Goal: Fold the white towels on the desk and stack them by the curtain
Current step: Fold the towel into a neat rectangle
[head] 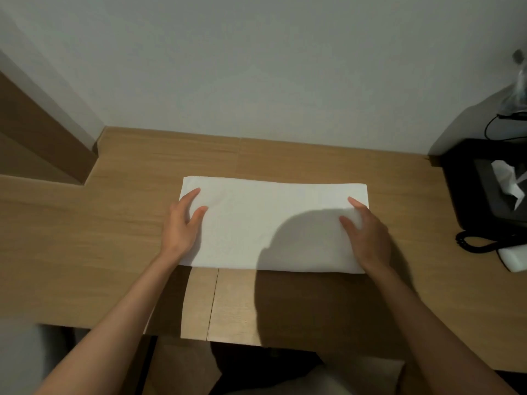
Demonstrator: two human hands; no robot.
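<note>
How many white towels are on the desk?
1. The white towel lies flat on the desk, left hand and right hand resting on it. More may be hidden.

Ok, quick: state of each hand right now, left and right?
Left hand: open, fingers resting on the left end of the white towel.
Right hand: open, fingers resting on the towel's right end.

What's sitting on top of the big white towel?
Two hands: the left hand rests on the left end of the flat white cloth towel, the right hand on its right end. The wooden desk beneath is covered there.
</note>
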